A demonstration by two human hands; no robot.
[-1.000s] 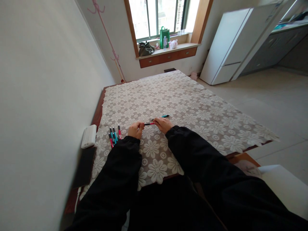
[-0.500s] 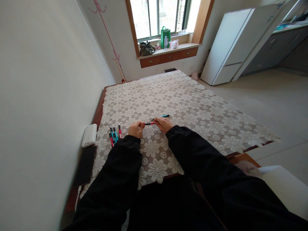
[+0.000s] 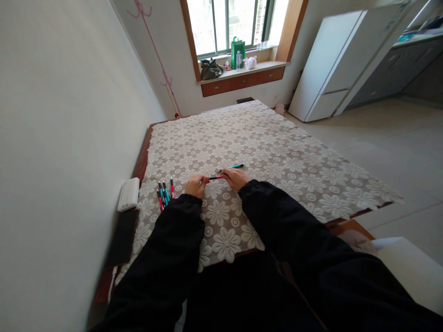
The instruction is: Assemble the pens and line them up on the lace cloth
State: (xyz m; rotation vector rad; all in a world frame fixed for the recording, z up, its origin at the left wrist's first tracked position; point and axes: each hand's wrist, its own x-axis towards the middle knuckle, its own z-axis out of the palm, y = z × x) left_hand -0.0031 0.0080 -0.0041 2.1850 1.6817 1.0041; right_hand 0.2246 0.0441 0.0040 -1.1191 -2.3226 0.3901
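Note:
A red and black pen (image 3: 215,177) is held level between my two hands, just above the tablecloth. My left hand (image 3: 196,186) pinches its black end with closed fingers. On the red end, the fingers of my right hand (image 3: 235,178) are closed. Just beyond my right hand lies a teal and black pen (image 3: 237,166) on the cloth. Left of my left hand, several teal and red pens (image 3: 164,192) lie in a group, partly hidden by my sleeve, with a red pen (image 3: 172,188) at their right side.
A flowered lace tablecloth (image 3: 226,244) covers the table. Along its left edge are a white box-shaped device (image 3: 128,194) and a dark flat object (image 3: 122,240) with a white cable (image 3: 112,282). The wall stands close on the left. A white chair-like surface (image 3: 411,265) is at lower right.
Almost nothing differs. Both hands keep their hold on the red and black pen, and the other pens lie where they were.

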